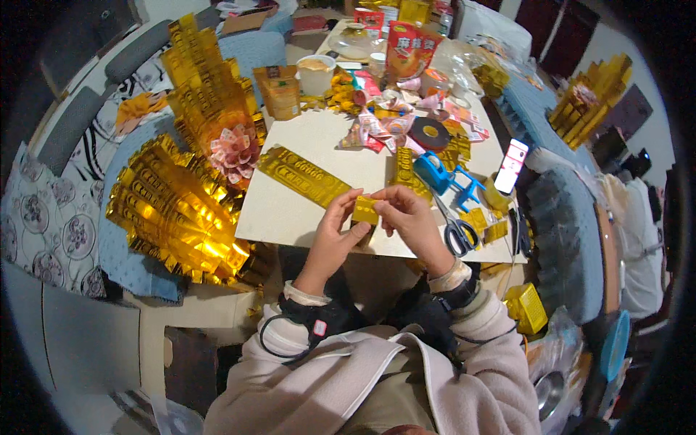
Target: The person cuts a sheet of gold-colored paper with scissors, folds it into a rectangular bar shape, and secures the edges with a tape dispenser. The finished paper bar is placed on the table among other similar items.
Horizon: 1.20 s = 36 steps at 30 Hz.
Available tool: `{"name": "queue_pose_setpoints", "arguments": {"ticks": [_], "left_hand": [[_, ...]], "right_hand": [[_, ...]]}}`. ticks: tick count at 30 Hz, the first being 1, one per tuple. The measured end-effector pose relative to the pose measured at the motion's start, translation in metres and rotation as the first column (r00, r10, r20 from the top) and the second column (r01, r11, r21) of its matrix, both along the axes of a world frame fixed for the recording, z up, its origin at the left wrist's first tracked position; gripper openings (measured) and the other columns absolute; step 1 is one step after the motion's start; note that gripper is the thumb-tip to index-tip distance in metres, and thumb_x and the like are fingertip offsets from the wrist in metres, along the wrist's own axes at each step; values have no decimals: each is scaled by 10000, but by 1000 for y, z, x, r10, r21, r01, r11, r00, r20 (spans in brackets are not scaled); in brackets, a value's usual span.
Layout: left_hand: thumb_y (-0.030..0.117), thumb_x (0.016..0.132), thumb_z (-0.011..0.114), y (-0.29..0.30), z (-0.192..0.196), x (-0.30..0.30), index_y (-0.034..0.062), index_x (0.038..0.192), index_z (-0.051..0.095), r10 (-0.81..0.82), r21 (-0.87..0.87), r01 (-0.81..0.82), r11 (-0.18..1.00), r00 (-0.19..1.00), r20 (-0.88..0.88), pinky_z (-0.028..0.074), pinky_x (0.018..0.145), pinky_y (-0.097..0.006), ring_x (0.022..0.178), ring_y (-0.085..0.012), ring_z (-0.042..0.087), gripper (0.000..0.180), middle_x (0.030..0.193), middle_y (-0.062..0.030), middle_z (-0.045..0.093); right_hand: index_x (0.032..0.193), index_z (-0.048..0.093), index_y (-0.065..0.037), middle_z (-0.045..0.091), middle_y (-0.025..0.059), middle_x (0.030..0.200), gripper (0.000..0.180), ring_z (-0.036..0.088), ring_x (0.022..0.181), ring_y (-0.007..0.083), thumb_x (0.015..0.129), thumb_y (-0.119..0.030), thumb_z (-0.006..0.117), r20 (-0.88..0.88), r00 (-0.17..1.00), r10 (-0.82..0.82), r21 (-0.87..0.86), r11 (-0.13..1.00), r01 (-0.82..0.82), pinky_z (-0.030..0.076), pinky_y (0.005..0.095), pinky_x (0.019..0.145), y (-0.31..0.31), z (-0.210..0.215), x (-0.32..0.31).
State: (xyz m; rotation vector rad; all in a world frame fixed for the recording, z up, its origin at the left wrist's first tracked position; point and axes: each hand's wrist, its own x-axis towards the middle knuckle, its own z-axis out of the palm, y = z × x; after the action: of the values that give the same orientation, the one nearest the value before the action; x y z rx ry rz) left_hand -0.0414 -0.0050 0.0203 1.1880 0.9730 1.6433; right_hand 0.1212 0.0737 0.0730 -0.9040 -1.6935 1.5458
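Observation:
Over the table's front edge, a small gold foil piece (pixel 366 211) is held between my two hands. My left hand (pixel 338 230) grips its left side with thumb and fingers. On the other side, my right hand (pixel 409 220) pinches its right edge. A long embossed gold foil strip (pixel 304 176) lies flat just beyond my left hand. Past my right hand rests another gold strip (pixel 403 167), beside a blue tape dispenser (pixel 435 172). Dark-handled scissors (pixel 460 236) lie to the right of my right hand, near the table edge.
The white table (pixel 272 214) bears a dark tape roll (pixel 429 133), pink paper pieces (pixel 377 129), a brown pouch (pixel 279 93), a white tub (pixel 316 75) and a lit phone (pixel 512 167). Left stand large gold foil fans (pixel 181 217), one with a pink flower (pixel 234 154).

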Motion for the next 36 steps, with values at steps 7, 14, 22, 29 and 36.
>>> {"name": "queue_pose_setpoints", "arguments": {"ticks": [7, 14, 22, 29, 36], "left_hand": [[148, 941, 755, -3, 5, -6, 46, 1439, 454, -100, -14, 100, 995, 995, 28, 341, 1187, -362, 1384, -233, 470, 591, 1417, -125, 533], [158, 914, 789, -1, 5, -8, 64, 1416, 476, -81, -37, 82, 996, 997, 15, 338, 1193, -372, 1380, -252, 470, 599, 1428, -126, 529], [211, 874, 834, 3, 0, -10, 46, 1408, 488, 28, 18, -27, 999, 999, -28, 329, 1183, -359, 1356, -230, 494, 658, 1420, -102, 556], [214, 867, 840, 2, -3, -12, 38, 1405, 488, 46, 18, -45, 999, 998, -43, 331, 1183, -366, 1364, -236, 489, 666, 1437, -119, 550], [209, 873, 833, -2, -4, -8, 37, 1406, 492, 33, -5, -33, 999, 999, -35, 343, 1173, -367, 1340, -235, 504, 656, 1409, -114, 562]], "right_hand": [[1205, 628, -22, 656, 76, 954, 296, 626, 814, 173, 972, -181, 714, 138, 965, -224, 417, 897, 148, 525, 311, 693, 36, -15, 30], [1256, 576, -21, 626, 196, 1222, 545, 538, 1185, 417, 779, -150, 806, 373, 677, -635, 886, 460, -57, 409, 512, 1039, 129, -45, 94], [1147, 652, -59, 706, 175, 1072, 614, 569, 1186, 379, 668, -365, 884, 637, 454, -624, 747, 644, -164, 362, 522, 1034, 183, -75, 75], [1013, 708, -25, 705, 198, 999, 531, 625, 1005, 383, 674, -394, 881, 428, 612, -665, 818, 573, 51, 456, 502, 892, 179, -63, 73], [1215, 636, -19, 686, 216, 1014, 666, 667, 947, 370, 752, -447, 849, 294, 824, -485, 644, 737, 204, 542, 439, 814, 124, 10, 61]]}}
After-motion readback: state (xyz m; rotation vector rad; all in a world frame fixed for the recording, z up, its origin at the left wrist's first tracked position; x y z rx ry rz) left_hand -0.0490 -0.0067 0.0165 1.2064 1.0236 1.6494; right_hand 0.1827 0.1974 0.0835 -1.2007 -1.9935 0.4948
